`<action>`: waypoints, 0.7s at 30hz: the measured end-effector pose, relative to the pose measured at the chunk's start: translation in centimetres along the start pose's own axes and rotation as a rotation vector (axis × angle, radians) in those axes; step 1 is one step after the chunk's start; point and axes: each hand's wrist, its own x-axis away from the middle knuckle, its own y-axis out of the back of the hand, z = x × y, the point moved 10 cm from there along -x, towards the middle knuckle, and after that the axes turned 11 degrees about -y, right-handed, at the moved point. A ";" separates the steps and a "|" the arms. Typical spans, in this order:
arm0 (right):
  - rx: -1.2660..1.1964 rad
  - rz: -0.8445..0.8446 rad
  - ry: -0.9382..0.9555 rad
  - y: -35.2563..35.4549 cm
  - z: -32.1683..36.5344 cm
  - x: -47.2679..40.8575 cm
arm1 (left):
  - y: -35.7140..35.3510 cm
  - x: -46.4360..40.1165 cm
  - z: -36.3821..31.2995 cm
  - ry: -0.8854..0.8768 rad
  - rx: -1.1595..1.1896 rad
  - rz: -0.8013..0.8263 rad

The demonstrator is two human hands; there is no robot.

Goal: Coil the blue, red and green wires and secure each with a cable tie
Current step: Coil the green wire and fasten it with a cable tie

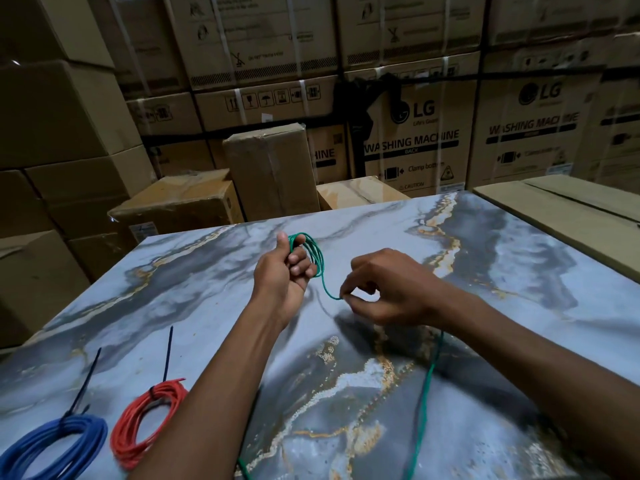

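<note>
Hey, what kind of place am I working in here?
Most likely an appliance warehouse or stockroom: strapped cardboard cartons are stacked high behind the marble-patterned table, and several cartons read LG washing machine.
</note>
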 end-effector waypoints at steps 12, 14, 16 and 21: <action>-0.205 -0.312 0.083 2.5 0.5 0.8 | -2.8 1.4 1.5 -0.075 -0.288 0.163; -0.178 -0.393 0.098 3.2 0.4 0.9 | -2.9 1.5 1.5 -0.105 -0.386 0.182; -0.161 -0.457 0.100 4.0 0.1 1.1 | -3.3 1.7 1.6 -0.151 -0.546 0.242; -0.272 -0.542 -0.016 6.0 -2.4 1.6 | -4.8 2.7 2.2 -0.125 -0.593 0.398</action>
